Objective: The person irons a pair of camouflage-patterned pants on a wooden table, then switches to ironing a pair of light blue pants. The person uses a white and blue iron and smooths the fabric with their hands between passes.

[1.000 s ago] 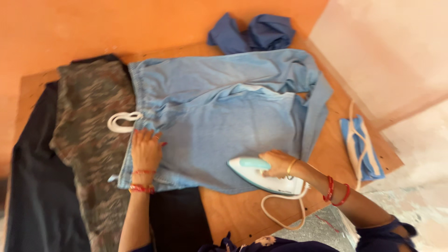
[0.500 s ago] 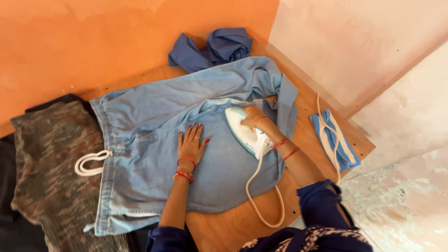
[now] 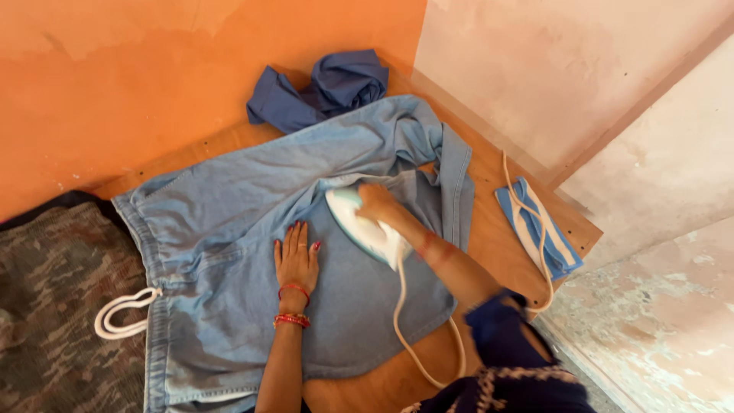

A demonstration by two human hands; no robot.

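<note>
- Right hand wrapped around the handle of a white and pale-teal electric iron. The iron sits soleplate-down on light blue denim shorts, near the crotch fold.
- Left hand lies flat and open on the denim, fingers spread, gripping nothing. It is just beside the iron's left edge, the two hands close but not touching.
- The shorts are spread across a wooden board, waistband toward the camouflage cloth, with a white drawstring looped off the waist.
- Risk, burn: the flat hand is near the hot plate; a stroke toward it, or a slip of the fabric, could bring metal against a fingertip.
- Risk, cord: the white cord trails from the iron's heel over the denim and loops by the board edge. It could snag under the right forearm or drag under the iron on a backward pass.
- Risk, creasing: the upper leg is bunched near the far corner; pressing over that fold would set a crease.
- Risk, scorch: an iron resting in one spot could mark the cloth. The right wrist is motion-blurred, so probably it is moving, though I cannot be sure.
- A crumpled dark blue garment by the orange wall, and a folded blue-and-white striped cloth with a second cord lying across it, are well apart from the hands.
</note>
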